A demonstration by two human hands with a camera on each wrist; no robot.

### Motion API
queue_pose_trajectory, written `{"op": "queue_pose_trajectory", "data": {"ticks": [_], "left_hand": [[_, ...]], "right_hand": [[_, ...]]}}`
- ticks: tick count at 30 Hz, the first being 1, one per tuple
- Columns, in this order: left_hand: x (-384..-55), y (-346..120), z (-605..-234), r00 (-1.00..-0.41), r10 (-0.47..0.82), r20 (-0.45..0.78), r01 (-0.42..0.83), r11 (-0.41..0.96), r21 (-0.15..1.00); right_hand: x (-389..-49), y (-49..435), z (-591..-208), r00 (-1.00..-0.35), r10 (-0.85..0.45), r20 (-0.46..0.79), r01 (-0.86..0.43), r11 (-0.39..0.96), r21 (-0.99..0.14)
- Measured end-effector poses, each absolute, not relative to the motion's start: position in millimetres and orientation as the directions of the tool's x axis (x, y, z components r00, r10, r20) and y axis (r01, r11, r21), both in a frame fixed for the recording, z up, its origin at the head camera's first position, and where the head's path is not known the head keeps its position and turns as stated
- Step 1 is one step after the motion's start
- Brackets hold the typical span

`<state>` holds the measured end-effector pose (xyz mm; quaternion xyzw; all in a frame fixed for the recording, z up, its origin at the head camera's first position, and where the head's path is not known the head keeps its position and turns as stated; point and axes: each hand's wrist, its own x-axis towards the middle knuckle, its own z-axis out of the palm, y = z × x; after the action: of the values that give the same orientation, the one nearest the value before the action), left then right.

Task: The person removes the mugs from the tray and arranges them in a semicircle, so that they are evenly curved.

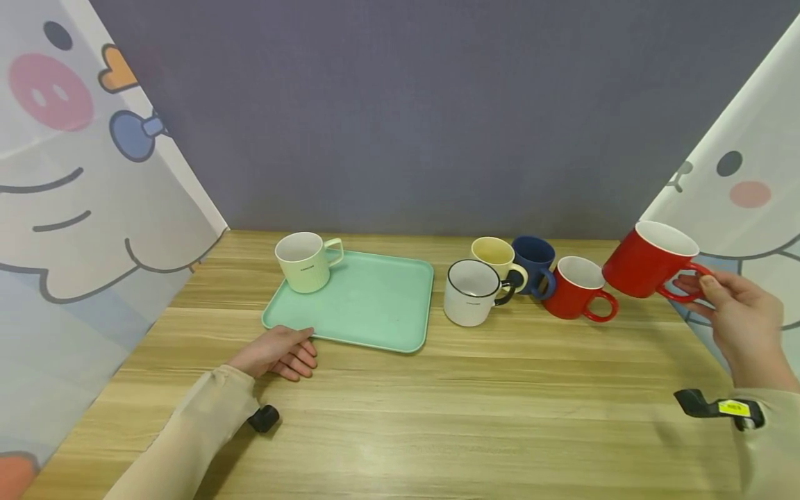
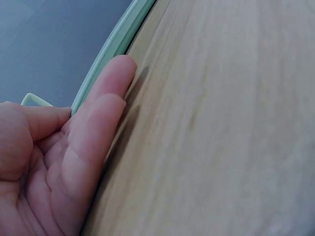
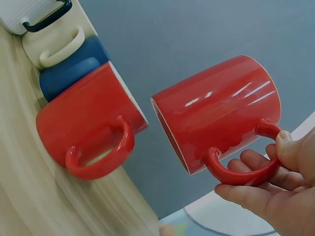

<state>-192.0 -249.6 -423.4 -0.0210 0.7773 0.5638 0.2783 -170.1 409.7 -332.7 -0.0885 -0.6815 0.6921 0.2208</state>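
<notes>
My right hand (image 1: 746, 312) grips the handle of a red mug (image 1: 640, 267) with a white inside, held in the air at the right. The mug tilts, its mouth up and its base beside a second red mug (image 1: 565, 293) standing on the table. In the right wrist view, thumb and fingers close round the handle of the raised red mug (image 3: 221, 108). At the left, my left hand (image 1: 278, 353) has its thumb on the front rim of a mint-green tray (image 1: 375, 298), its other fingers along the outer side. On the tray's back left stands a pale green mug (image 1: 306, 267).
Between tray and red mug, a white mug with a black handle (image 1: 470, 305), a pale yellow mug (image 1: 494, 253) and a dark blue mug (image 1: 534, 260) stand close together. A grey wall (image 1: 425, 125) rises behind the wooden table (image 1: 437, 423); cartoon-printed panels flank it.
</notes>
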Motion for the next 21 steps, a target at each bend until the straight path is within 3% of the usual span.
{"op": "queue_pose_trajectory", "data": {"ticks": [17,21], "left_hand": [[-194.2,-250.1,-424.2,-0.847,0.275,-0.454,-0.343,0.370,0.863],[-194.5,-250.4,-424.8,-0.847,0.276,-0.454,-0.343,0.369,0.864]], "right_hand": [[-159.3,420.8,-359.4,-0.862,0.477,0.172,-0.149,0.087,-0.985],[-156.2,422.3,-363.0,-0.855,0.493,0.161,-0.097,0.154,-0.983]]}}
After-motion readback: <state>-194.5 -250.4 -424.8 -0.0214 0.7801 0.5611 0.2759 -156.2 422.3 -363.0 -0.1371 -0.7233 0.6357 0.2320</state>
